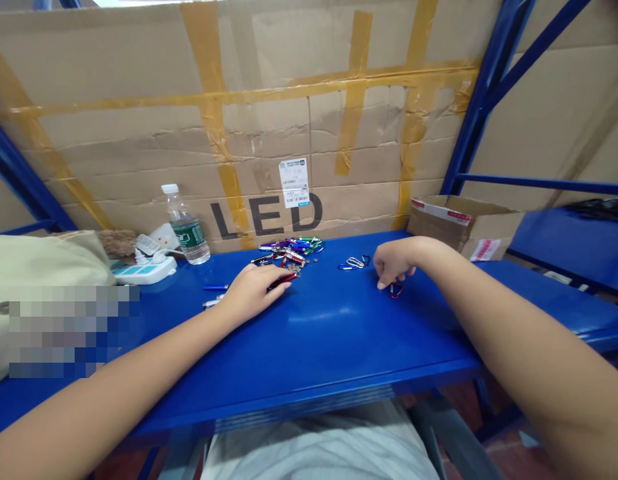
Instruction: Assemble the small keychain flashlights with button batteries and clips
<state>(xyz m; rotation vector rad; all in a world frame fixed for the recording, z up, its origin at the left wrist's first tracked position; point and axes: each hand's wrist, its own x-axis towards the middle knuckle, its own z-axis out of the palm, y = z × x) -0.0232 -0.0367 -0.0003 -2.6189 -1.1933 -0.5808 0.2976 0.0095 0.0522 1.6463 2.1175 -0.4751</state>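
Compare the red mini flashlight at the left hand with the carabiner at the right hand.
The red mini flashlight is a straight tube; the carabiner is a loop. The flashlight sits in the left hand; the carabiner lies below the right hand's fingertips. Both are small, with red on them, above the blue shelf.

The left hand (253, 290) lay over a red keychain flashlight (283, 280) beside the heap of keychain flashlights (291, 252); the right hand (395, 263) hung over a red carabiner (396, 291) right of that heap.

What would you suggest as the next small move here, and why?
Probably the right hand should pinch the red carabiner under its fingertips, since it lies right there, while the left hand rests on a red mini flashlight beside the pile of flashlights.
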